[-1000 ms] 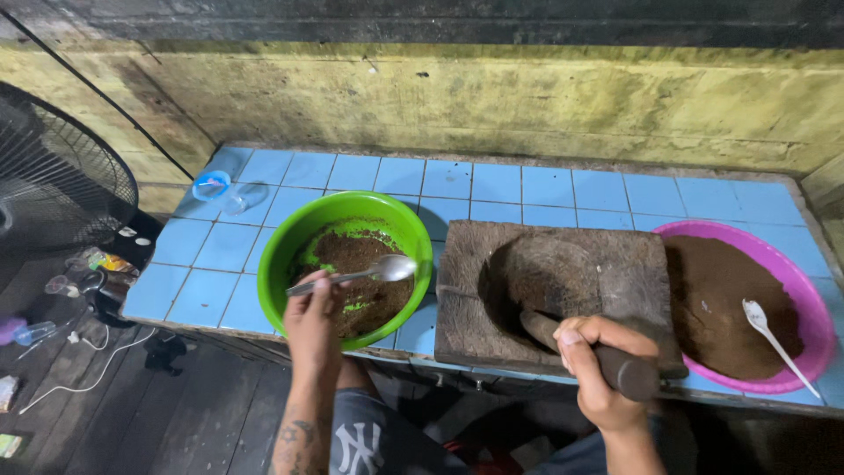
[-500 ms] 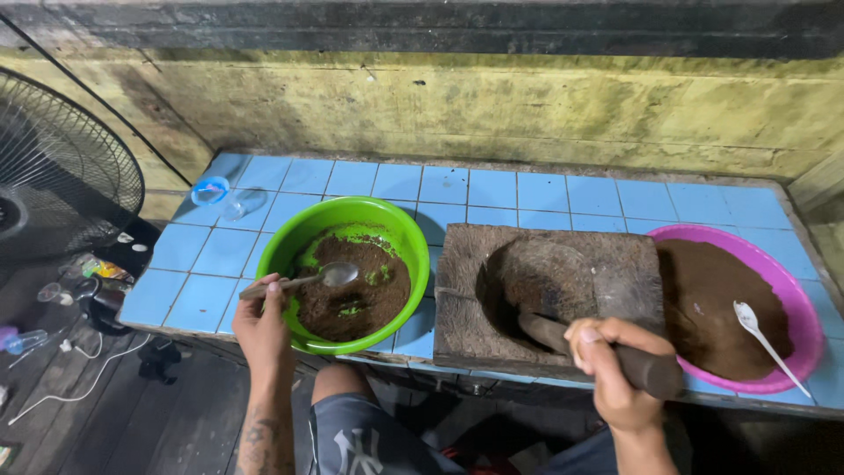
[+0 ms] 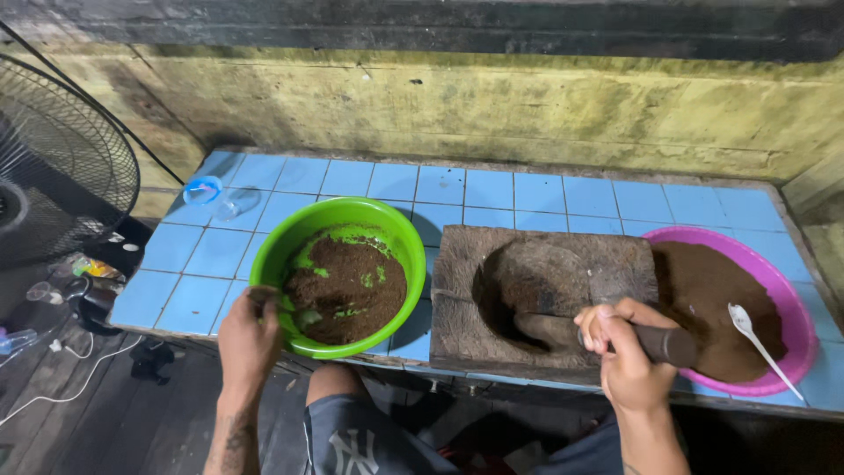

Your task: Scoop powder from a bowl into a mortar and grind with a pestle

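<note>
Gripping the dark stone pestle (image 3: pixel 615 339), the right hand (image 3: pixel 626 352) has its fingers (image 3: pixel 607 324) wrapped tight around the handle, whose long axis runs left into the hollow of the rough grey stone mortar slab (image 3: pixel 536 281) on the blue-tiled tabletop (image 3: pixel 527 189). The left hand (image 3: pixel 249 339), fingers curled shut on a metal spoon (image 3: pixel 294 312), sits at the near-left rim of the round green plastic bowl of brown paste (image 3: pixel 347 286), spoon pointing right into the paste.

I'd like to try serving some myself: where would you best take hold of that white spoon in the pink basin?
Grip the white spoon by its thin handle end, coming from the lower right. The handle slants out over the pink basin rim there, clear of the brown paste, while its bowl lies in the paste.
</note>
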